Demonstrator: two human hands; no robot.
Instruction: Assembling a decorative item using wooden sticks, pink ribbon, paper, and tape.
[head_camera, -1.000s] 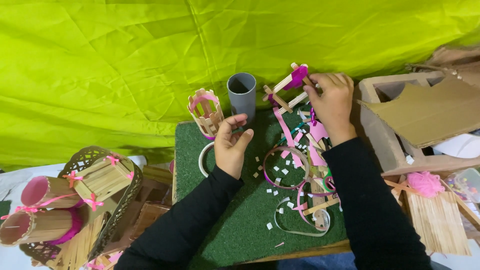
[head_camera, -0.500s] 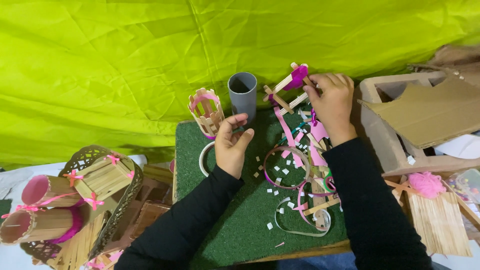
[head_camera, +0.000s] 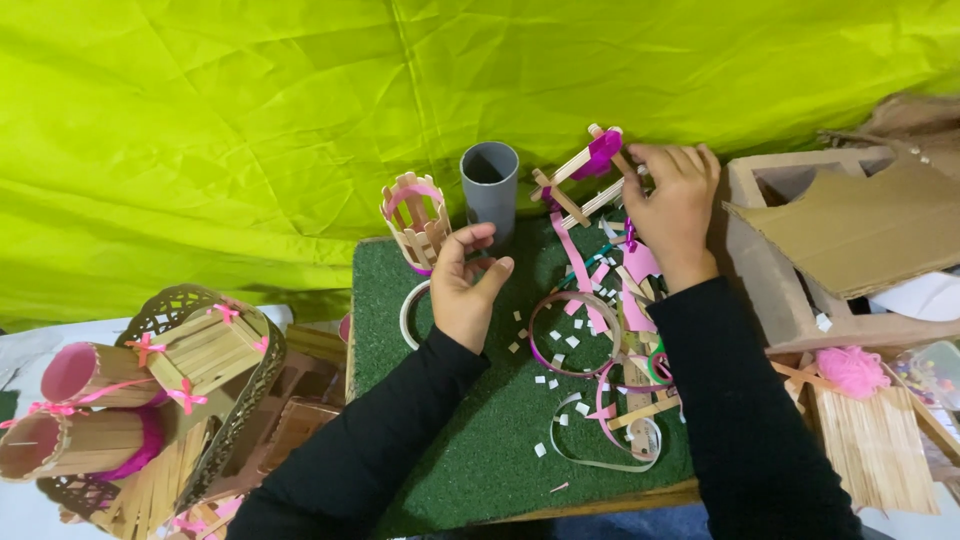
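My right hand (head_camera: 675, 210) grips the end of a frame of wooden craft sticks (head_camera: 570, 180) wrapped with a magenta ribbon, holding it tilted above the back of the green turf board (head_camera: 480, 440). My left hand (head_camera: 465, 290) rests on the board with its fingers apart and nothing in it. It lies just in front of a small pink-trimmed stick basket (head_camera: 415, 220) and an upright grey tube (head_camera: 490, 185). A white ring (head_camera: 408, 312) is partly hidden beneath it. Pink ribbon loops (head_camera: 570, 335), loose sticks and white paper bits lie between my arms.
A yellow-green cloth (head_camera: 300, 120) hangs behind. At the right stand a cardboard box (head_camera: 800, 300), a pink pom-pom (head_camera: 850, 368) and a stick mat (head_camera: 875, 450). At the left, finished stick baskets (head_camera: 205, 345) and pink-lined stick cylinders (head_camera: 85, 375) crowd a wicker tray.
My left hand has spread its fingers, which were pinched together before. My right hand and the stick frame have barely moved.
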